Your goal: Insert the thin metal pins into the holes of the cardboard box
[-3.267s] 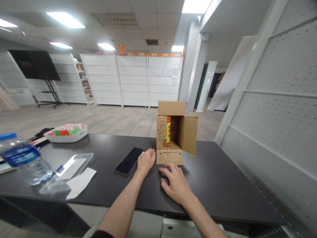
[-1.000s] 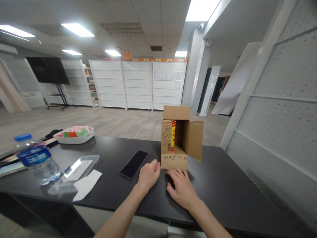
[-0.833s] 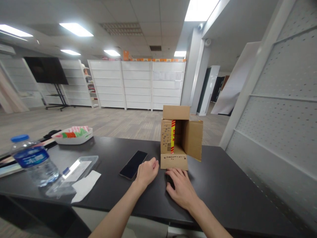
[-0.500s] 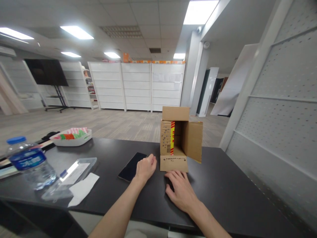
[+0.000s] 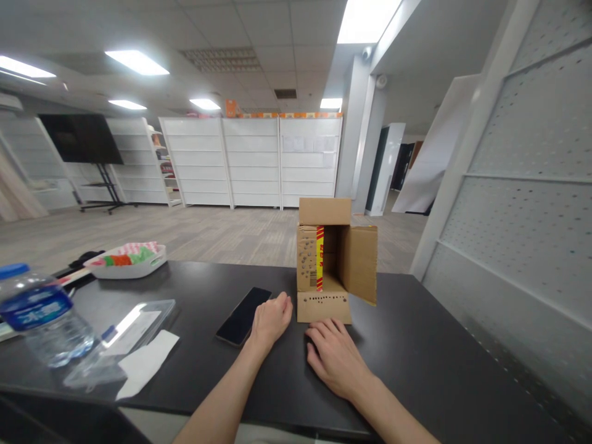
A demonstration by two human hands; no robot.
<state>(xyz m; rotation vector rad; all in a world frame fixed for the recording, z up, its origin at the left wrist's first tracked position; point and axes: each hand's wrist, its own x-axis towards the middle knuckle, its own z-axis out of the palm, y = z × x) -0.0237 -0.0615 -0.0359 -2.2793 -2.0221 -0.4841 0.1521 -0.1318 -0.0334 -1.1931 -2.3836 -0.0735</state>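
My left hand (image 5: 272, 317) is closed in a fist on the black table (image 5: 393, 364), its wrist overlapping the corner of a dark-screened phone or small tablet (image 5: 240, 316). Its palm side is turned away, so anything inside is hidden. To the right lies my right hand (image 5: 333, 356), palm down, fingers loosely stretched and a little bent on the table top. Just beyond its fingertips stands a cardboard box (image 5: 308, 259) on its side, mouth towards me, flaps folded out. Red and yellow tape (image 5: 320, 259) runs down its left flap, and small holes dot the cardboard.
At the left stand a water bottle (image 5: 39, 314) with a blue cap, a clear plastic case (image 5: 143, 320) and a white paper (image 5: 148, 364). Behind them is a white basket (image 5: 134, 269) with colourful packets. A perforated white panel (image 5: 527, 216) rises along the right.
The right hand's fingers have drawn back slightly from the box's lower flap, and the gap between thumb and forefinger has narrowed. The left fist has barely moved. The view has turned slightly.
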